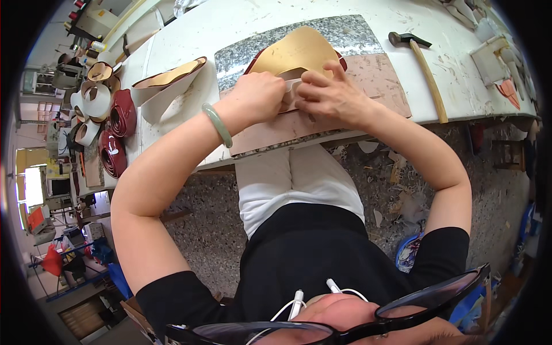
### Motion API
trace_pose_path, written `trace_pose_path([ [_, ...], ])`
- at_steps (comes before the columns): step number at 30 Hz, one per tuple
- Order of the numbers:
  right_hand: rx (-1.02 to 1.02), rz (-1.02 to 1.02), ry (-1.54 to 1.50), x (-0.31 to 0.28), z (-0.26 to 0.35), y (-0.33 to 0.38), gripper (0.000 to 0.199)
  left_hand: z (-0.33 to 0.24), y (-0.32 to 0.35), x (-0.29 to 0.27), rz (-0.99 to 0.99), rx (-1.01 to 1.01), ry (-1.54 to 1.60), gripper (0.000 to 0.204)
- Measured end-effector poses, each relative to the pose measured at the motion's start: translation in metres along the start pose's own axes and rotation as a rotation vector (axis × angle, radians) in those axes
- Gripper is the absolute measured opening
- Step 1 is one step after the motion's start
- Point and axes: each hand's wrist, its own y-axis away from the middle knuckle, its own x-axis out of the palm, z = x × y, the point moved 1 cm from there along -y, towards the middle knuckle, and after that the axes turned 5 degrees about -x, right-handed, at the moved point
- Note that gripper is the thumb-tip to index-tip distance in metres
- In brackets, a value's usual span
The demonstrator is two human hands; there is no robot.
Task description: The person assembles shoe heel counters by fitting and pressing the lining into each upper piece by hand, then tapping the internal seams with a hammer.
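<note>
Taking the space between the hands as the centre of the clock, a white table [454,95] spreads from nine o'clock through twelve to three. On it lies a speckled grey slab [359,35], and over the slab's near part a pinkish-brown board [382,86]. The tan leather piece [302,49], dark red along its sides, arches up at twelve o'clock, above the slab and board, its near edge at the fingers. A hammer [426,75] lies at three o'clock, beside the board, its handle pointing to five. At nine o'clock a folded leather piece [172,77] rests on the table.

The right hand [333,95] is narrow, fingers bent against a pale strip at the near edge; whether it grips cannot be told. The left hand [260,96] is curled into a loose fist at the same edge; its fingertips are hidden, so its hold cannot be told. Two red rolls [122,114] sit between eight and nine o'clock. A green bracelet [217,125] circles the left wrist. Smallest is the pale strip [291,92], between the hands.
</note>
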Motion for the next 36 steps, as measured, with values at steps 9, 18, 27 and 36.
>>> trace_pose_path([
  [9, -0.031, -0.072, -0.238, -0.023, -0.005, -0.003, 0.018, -0.006, 0.016, -0.02, 0.1, -0.162, 0.184, 0.029],
  [18, 0.125, -0.445, -0.693, -0.125, -0.018, 0.0, 0.015, -0.011, 0.055, -0.034, 0.062, 0.402, 1.67, 0.087],
  [27, 0.184, -0.367, -0.955, -0.144, -0.019, 0.008, 0.018, -0.025, 0.049, -0.046, 0.14, 0.352, 1.792, 0.048],
  [36, -0.009, 0.227, -1.147, -0.161, -0.046, -0.008, 0.019, -0.009, 0.033, -0.091, 0.385, 0.411, 1.201, 0.028],
])
